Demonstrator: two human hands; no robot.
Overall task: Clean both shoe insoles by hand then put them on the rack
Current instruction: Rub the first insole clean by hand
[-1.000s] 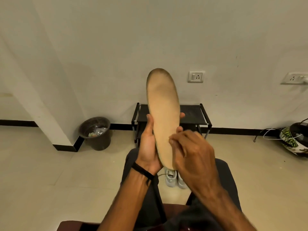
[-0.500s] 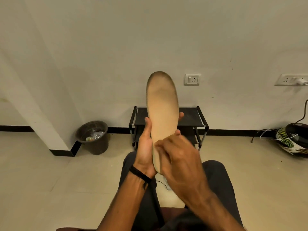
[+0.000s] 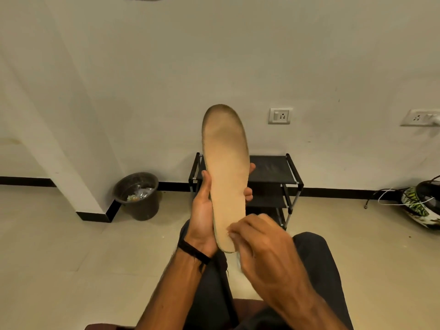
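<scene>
Rubbing the heel end of one insole clean

The left hand [image 3: 202,217] clasps the insole [image 3: 225,177] upright by its edges, above the lap and in front of the rack [image 3: 273,167]. The right hand [image 3: 259,244], fingers curled and blurred, works at the heel; whether it pinches anything I cannot tell. Best keep that steady hold and rub in short strokes towards the darker toe.
</scene>
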